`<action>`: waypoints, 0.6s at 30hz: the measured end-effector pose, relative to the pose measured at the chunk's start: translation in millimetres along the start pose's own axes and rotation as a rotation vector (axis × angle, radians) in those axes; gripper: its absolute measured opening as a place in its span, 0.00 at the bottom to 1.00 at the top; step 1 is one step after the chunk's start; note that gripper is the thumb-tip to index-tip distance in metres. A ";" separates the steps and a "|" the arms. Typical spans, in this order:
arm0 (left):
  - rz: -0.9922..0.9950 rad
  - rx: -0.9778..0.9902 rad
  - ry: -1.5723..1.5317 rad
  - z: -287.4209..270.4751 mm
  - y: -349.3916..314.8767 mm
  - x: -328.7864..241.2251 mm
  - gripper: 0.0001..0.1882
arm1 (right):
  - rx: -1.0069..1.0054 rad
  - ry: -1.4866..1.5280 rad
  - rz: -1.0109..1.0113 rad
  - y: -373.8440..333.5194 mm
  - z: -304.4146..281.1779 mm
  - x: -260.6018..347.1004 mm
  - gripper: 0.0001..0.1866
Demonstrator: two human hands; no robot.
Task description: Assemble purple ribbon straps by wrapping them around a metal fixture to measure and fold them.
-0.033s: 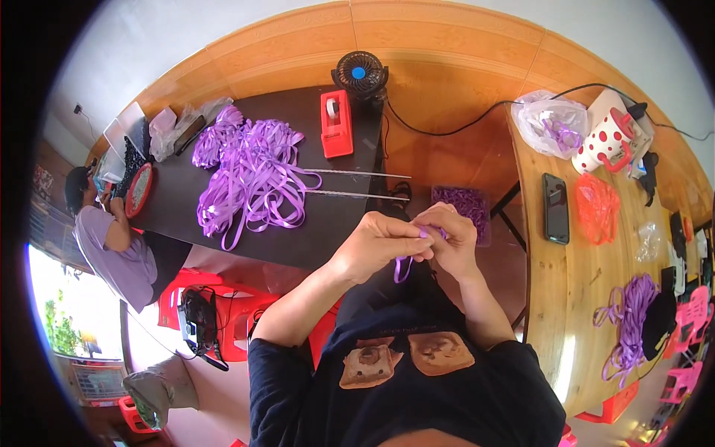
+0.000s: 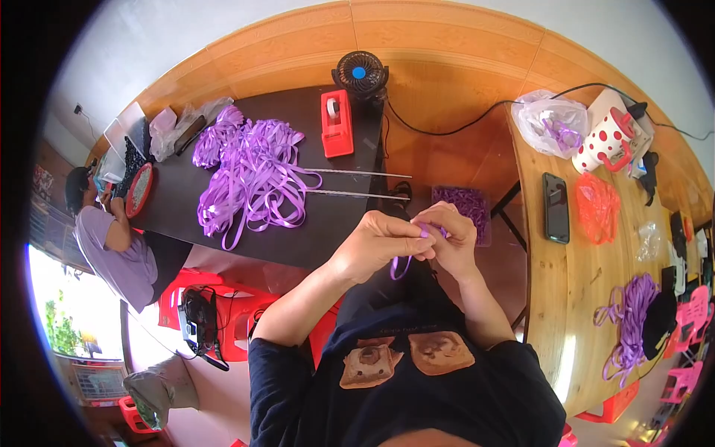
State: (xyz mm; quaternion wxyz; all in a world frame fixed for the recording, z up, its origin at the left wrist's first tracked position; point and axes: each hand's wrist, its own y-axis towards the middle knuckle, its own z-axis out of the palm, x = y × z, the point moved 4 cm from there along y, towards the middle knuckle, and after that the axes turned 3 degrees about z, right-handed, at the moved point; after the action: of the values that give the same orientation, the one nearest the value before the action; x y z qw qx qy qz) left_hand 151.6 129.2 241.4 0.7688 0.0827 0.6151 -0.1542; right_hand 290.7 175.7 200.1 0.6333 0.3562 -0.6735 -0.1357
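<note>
In front of my body my left hand point(image 2: 381, 244) pinches a purple ribbon point(image 2: 401, 268) between thumb and fingers. My right hand point(image 2: 452, 232) is closed on the same ribbon, fingertips close to the left ones. A short loop hangs below the left fingers; the fingers hide most of the held part. On the dark table point(image 2: 331, 242) to the left lies a large heap of purple ribbons point(image 2: 253, 179). Two thin metal rods point(image 2: 350, 193) stick out past that table's edge. Beyond my right hand, lower down, is a bin of purple pieces point(image 2: 477, 210).
A red tape dispenser point(image 2: 339, 138) and small black fan point(image 2: 360, 74) stand at the back. The wooden table point(image 2: 555, 298) at right carries a phone point(image 2: 555, 208), spotted cup point(image 2: 599, 145), red plastic bag point(image 2: 597, 210) and ribbon bundle point(image 2: 631, 320). A person point(image 2: 119, 246) sits far left.
The ribbon loop below my left hand has shifted slightly left and up. The fingers of my right hand have moved a little over the ribbon; both hands stay in place.
</note>
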 end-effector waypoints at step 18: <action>0.339 0.085 0.039 7.0 -45.7 -75.2 0.12 | -0.211 0.208 0.495 -65.2 9.9 -114.5 0.03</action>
State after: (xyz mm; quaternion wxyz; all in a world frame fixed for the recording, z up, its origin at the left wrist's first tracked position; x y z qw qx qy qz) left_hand 127.8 94.2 318.9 0.7674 0.2209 0.6001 -0.0464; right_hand 295.0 201.4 70.5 0.7465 0.1252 -0.6535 -0.0090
